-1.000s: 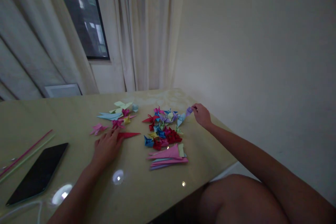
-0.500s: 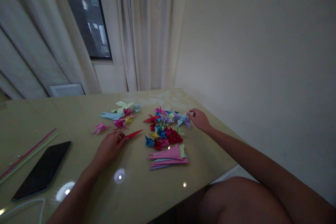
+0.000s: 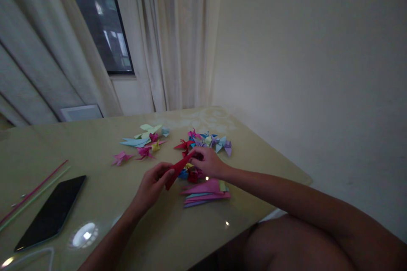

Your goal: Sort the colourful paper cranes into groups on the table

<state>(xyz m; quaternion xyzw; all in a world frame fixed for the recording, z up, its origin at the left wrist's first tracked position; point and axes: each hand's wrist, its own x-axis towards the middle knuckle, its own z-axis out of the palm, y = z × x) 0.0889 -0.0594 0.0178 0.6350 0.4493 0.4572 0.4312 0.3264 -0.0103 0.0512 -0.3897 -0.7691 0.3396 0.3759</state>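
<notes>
A long, pointed piece of folded red paper (image 3: 177, 172) slants between my two hands above the table. My left hand (image 3: 154, 182) pinches its wide lower end between thumb and fingers. The narrow upper tip is closed in the fingers of my right hand (image 3: 206, 161). Behind and below that hand lies a heap of colourful paper cranes (image 3: 208, 141), partly hidden by it. Just nearer to me rests a stack of folded pink, blue and purple paper strips (image 3: 206, 194). Farther left is a looser group of paper cranes (image 3: 145, 151) in pink, yellow and pale green.
A dark phone or tablet (image 3: 52, 211) lies at the left of the table (image 3: 152, 237). Beside it are a pink stick (image 3: 34, 191) and a green stick (image 3: 38, 197). A white cable (image 3: 38, 250) curves at the lower left. A wall (image 3: 302, 72) borders the table's right side.
My right hand has moved left from the crane heap and taken hold of the red paper's tip. My left hand has lifted the paper and shifted right.
</notes>
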